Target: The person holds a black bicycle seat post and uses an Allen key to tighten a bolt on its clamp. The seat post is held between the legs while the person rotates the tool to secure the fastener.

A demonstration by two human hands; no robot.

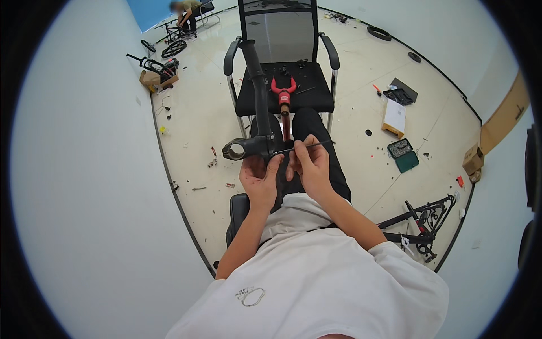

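My left hand is closed around the underside of a black bicycle stem, whose open clamp ring faces left. From the stem a black handlebar rises away toward the chair. Between the fingertips of my right hand is a thin dark hex key, lying crosswise. Its left end reaches the stem's right side by small bolts; whether it sits in a bolt head is too small to tell. Just beyond my hands, a red bicycle fork rests with its crown on the chair seat and its steerer tube pointing toward me.
A black mesh-backed chair faces me, small dark parts on its seat. To the right lie a green bit case, a white-topped box and a black bike frame. Wheels and a person are far left.
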